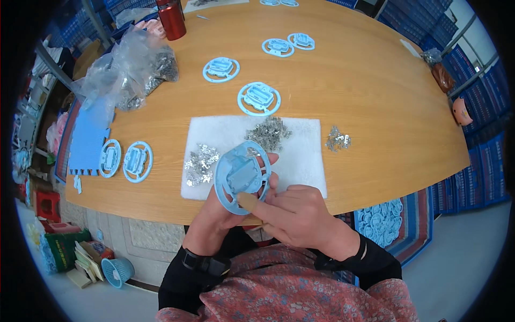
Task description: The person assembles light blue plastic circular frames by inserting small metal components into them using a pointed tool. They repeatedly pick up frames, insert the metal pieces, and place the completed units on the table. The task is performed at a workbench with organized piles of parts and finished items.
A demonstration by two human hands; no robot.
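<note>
My left hand (215,210) holds up a light blue plastic toy steering wheel (242,178), tilted over the near edge of a white foam mat (296,167). Its fingertips show past the right rim. My right hand (300,214) is curled closed, and a tan-covered fingertip presses on the lower rim. Whatever may be pinched in that hand is hidden. Just beyond the wheel lies a pile of small dark metal pieces (269,132). Left of it on the mat are shiny silver metal pieces (200,164).
More blue wheels lie beyond the mat (259,99) and at the left (138,162). Silver pieces (338,139) form a small heap at right. Clear bags of metal parts (134,70), a red flask (171,20) and a blue foam tile (88,137) stand at left. A bin of wheels (380,222) sits below right.
</note>
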